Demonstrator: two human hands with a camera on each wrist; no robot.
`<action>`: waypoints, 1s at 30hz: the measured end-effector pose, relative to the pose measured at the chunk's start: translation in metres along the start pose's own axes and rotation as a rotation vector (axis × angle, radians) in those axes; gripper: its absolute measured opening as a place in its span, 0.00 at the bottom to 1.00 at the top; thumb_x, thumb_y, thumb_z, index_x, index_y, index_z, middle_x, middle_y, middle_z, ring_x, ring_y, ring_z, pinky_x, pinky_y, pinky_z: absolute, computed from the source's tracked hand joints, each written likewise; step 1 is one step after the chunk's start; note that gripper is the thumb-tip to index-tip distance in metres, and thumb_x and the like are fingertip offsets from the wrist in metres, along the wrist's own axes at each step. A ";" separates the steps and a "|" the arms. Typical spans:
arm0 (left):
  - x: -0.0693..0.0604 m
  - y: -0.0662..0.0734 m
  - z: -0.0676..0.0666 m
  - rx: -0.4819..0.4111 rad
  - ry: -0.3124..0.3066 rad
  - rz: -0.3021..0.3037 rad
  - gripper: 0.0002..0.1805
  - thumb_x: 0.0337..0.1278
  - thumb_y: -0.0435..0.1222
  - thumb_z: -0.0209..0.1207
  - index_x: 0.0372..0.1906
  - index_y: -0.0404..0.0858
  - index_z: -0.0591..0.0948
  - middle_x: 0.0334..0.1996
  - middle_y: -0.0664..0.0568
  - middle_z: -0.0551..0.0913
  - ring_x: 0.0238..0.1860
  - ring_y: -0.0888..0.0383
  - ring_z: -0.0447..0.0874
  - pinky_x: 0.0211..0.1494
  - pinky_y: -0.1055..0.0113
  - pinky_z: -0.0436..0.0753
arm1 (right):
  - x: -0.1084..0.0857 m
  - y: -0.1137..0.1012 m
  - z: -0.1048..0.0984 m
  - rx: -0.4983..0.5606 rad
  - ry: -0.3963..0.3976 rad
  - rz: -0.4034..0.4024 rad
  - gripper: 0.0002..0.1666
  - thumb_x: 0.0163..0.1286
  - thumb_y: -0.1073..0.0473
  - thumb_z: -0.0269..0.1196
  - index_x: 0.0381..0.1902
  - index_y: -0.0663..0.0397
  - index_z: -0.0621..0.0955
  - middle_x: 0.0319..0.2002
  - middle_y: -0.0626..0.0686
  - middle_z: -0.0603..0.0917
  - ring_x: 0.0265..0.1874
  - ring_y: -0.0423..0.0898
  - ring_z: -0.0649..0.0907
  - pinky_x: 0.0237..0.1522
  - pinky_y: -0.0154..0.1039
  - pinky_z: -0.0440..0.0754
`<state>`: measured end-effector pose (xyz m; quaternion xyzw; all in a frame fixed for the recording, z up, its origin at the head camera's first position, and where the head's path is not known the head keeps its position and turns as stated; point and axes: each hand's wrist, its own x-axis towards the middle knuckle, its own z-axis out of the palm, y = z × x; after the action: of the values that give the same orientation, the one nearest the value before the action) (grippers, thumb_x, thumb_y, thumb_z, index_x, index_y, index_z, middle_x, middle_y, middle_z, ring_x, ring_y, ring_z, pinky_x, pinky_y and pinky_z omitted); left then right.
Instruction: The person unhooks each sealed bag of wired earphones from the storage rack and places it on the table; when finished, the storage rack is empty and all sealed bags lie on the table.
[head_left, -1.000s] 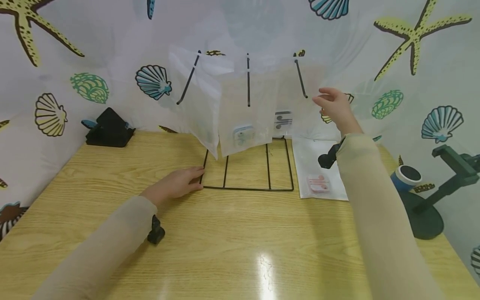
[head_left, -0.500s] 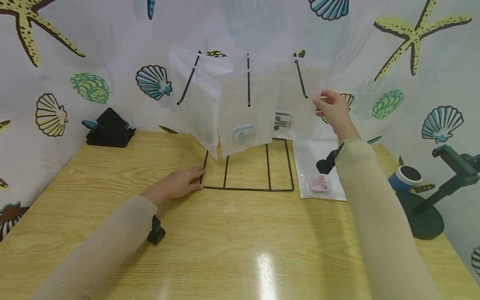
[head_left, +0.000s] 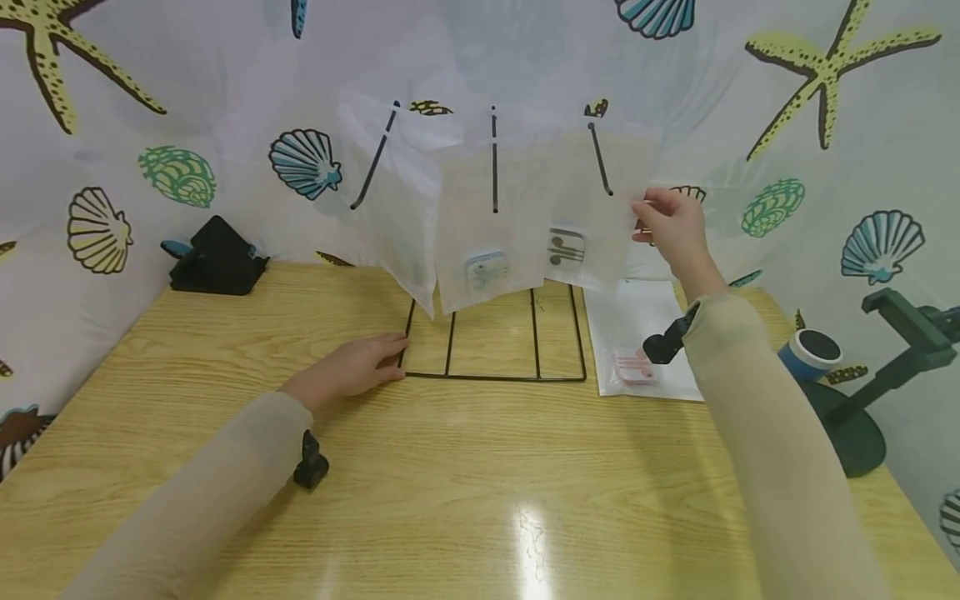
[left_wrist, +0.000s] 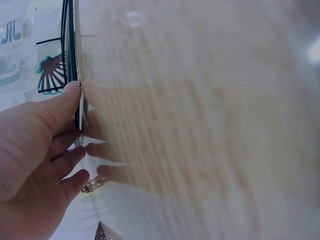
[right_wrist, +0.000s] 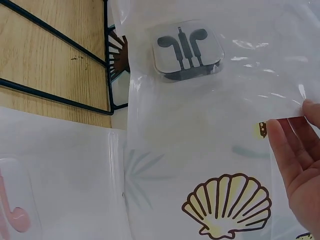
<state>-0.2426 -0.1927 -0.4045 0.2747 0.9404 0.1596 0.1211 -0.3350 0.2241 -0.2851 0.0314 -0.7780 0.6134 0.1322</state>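
Note:
In the head view a black wire display rack [head_left: 495, 379] stands on the table, with bags hanging from its three hooks. My left hand [head_left: 356, 364] rests at the rack's left front corner; thumb and fingertips touch the base wire [left_wrist: 71, 45] and tabletop. My right hand [head_left: 675, 229] pinches the right edge of the rightmost clear bag [head_left: 592, 200], which holds black earphones [right_wrist: 187, 50] in a case. The middle bag [head_left: 491, 192] contains a pale blue earphone case [head_left: 487, 271]. The left bag [head_left: 405, 208] is turned sideways, so its contents are hidden.
A flat bag [head_left: 652, 317] with pink earphones [head_left: 635, 365] lies right of the rack base. Beyond it are a blue cup-like container [head_left: 806, 357] and a dark green stand [head_left: 855, 417]. A black holder [head_left: 219, 258] sits back left, before a shell-patterned cloth [head_left: 225, 67].
My right hand has closed on the rightmost bag's edge and shifted slightly right and down. That bag has swung out to face front, uncovering its earphone case. The left hand stays put.

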 end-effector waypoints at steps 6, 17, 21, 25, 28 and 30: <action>0.000 0.000 0.001 0.002 0.004 0.000 0.32 0.65 0.40 0.53 0.66 0.25 0.59 0.66 0.33 0.57 0.64 0.38 0.55 0.63 0.47 0.60 | -0.007 -0.001 -0.004 -0.064 -0.005 -0.035 0.17 0.66 0.60 0.60 0.49 0.66 0.79 0.34 0.51 0.80 0.26 0.40 0.79 0.28 0.30 0.81; -0.002 0.002 -0.001 -0.024 0.024 0.020 0.33 0.65 0.43 0.52 0.66 0.26 0.60 0.65 0.33 0.58 0.65 0.38 0.56 0.62 0.47 0.61 | -0.025 -0.009 -0.009 -0.069 0.004 -0.054 0.16 0.66 0.60 0.60 0.46 0.66 0.79 0.33 0.51 0.80 0.27 0.43 0.79 0.28 0.30 0.81; -0.001 0.000 0.000 -0.027 0.006 -0.006 0.32 0.65 0.40 0.53 0.67 0.27 0.59 0.66 0.34 0.57 0.65 0.39 0.54 0.63 0.47 0.59 | -0.031 -0.010 -0.010 -0.072 0.007 -0.073 0.15 0.66 0.60 0.60 0.46 0.66 0.79 0.31 0.50 0.79 0.26 0.43 0.79 0.26 0.29 0.80; 0.000 -0.001 0.001 -0.022 0.008 -0.008 0.32 0.65 0.40 0.53 0.67 0.27 0.59 0.66 0.35 0.57 0.65 0.39 0.54 0.63 0.48 0.60 | -0.038 -0.012 -0.012 -0.094 0.012 -0.096 0.16 0.66 0.60 0.59 0.47 0.67 0.80 0.31 0.50 0.80 0.26 0.43 0.79 0.26 0.29 0.80; 0.000 -0.001 0.002 -0.022 0.008 -0.005 0.32 0.65 0.40 0.53 0.67 0.28 0.58 0.67 0.35 0.56 0.66 0.40 0.54 0.63 0.48 0.59 | -0.044 -0.014 -0.014 -0.103 0.006 -0.102 0.17 0.66 0.59 0.60 0.47 0.67 0.80 0.33 0.50 0.81 0.26 0.40 0.80 0.26 0.29 0.80; 0.000 -0.002 0.002 -0.020 0.006 -0.005 0.32 0.65 0.40 0.53 0.67 0.28 0.58 0.67 0.35 0.56 0.66 0.40 0.53 0.63 0.48 0.59 | -0.047 -0.016 -0.015 -0.113 0.001 -0.102 0.17 0.66 0.58 0.60 0.47 0.66 0.80 0.34 0.51 0.81 0.27 0.41 0.80 0.26 0.29 0.81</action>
<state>-0.2433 -0.1934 -0.4071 0.2707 0.9398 0.1697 0.1213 -0.2842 0.2295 -0.2786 0.0635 -0.8087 0.5610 0.1652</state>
